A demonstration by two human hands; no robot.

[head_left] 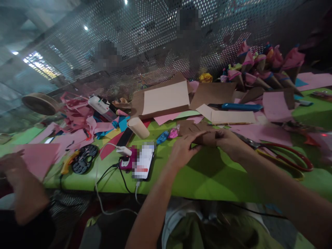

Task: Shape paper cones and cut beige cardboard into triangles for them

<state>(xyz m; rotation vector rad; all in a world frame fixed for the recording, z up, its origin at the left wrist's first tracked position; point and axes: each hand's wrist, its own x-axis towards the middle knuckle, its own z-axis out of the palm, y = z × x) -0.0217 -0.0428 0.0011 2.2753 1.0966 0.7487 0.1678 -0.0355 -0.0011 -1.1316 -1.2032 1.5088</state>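
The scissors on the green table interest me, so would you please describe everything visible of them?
The scissors lie on the green table beside the person's right hand, with pink paper just beyond. They have long looped handles, one red and one yellow, and a grey, metallic-looking blade section. The loops extend rightward; the blades point left and away, passing close to the hand. No hand grips the handles. I cannot tell whether the blades are fully closed or touch the hand.

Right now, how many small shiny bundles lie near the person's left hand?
2: a pink bundle just beyond the left hand, and a blue bundle beside it, nearer the lit phone. More may be hidden.
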